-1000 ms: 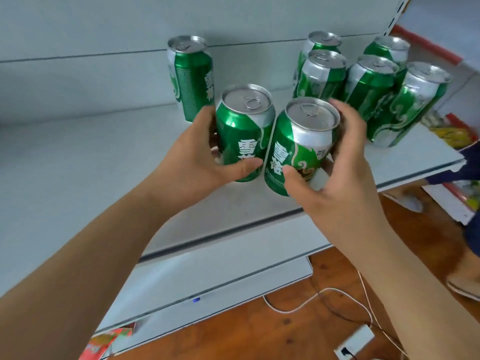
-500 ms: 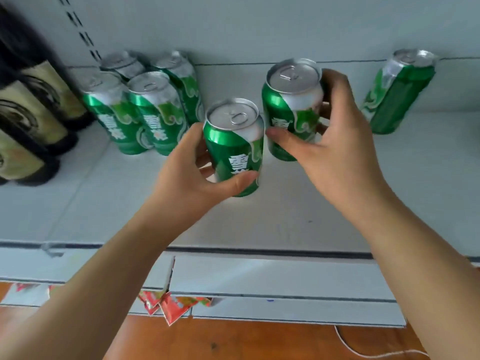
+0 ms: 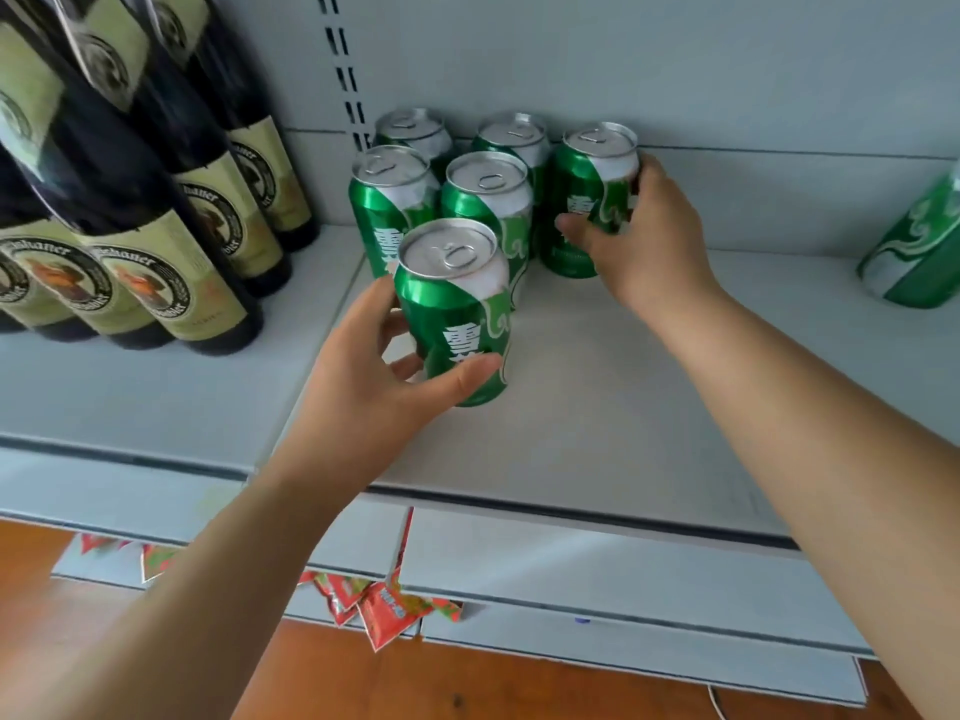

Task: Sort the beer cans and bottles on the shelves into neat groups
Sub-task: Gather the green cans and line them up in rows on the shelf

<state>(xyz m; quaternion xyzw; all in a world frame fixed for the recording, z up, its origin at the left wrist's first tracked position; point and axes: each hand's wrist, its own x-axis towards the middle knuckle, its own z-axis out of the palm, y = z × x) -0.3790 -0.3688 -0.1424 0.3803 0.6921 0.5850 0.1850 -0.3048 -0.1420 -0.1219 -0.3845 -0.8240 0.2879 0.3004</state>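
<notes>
Clearly the step in hand is adding two loose cans to the can group. At the far left, dark beer bottles (image 3: 156, 200) with cream labels stand in rows on the white shelf (image 3: 623, 407), well apart from nothing but just beside the cans. Next comes a cluster of four green cans (image 3: 441, 174), upright and packed close against the back wall. The left hand (image 3: 374, 387) is wrapped around a green can (image 3: 457, 309), thumb across its front, holding it upright just in front of the cluster; whether its base is down on the shelf I cannot tell. The right hand (image 3: 639, 241) grips a second can (image 3: 587, 200) at the cluster's right edge, touching or nearly touching the back-row can. Farther right, one lone can (image 3: 914, 246) stands well apart. The next move likely calls for setting both cans flush in line, letting go, then fetching the lone one.
</notes>
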